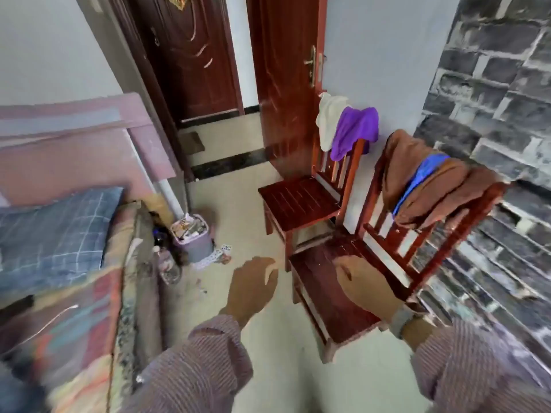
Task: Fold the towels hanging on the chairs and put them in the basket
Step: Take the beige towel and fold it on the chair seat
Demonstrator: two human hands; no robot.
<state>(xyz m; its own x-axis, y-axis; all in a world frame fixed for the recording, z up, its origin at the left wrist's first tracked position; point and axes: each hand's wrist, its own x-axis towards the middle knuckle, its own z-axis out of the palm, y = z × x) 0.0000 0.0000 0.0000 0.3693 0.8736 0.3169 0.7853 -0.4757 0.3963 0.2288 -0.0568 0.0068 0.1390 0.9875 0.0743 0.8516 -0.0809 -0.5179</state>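
Two red wooden chairs stand side by side against the wall, and we see towels draped over both backs: a white towel [327, 120] and a purple towel [353, 131] on the far chair [301, 201], a brown towel [429, 186] with a blue towel [423, 177] tucked in its folds on the near chair [337, 293]. Our left hand [250, 289] hovers over the floor, fingers loosely relaxed and holding nothing. Our right hand [365, 283] hangs above the near chair's seat, fingers likewise slack and empty. A small bin [193, 236] sits beside the bed [59, 263].
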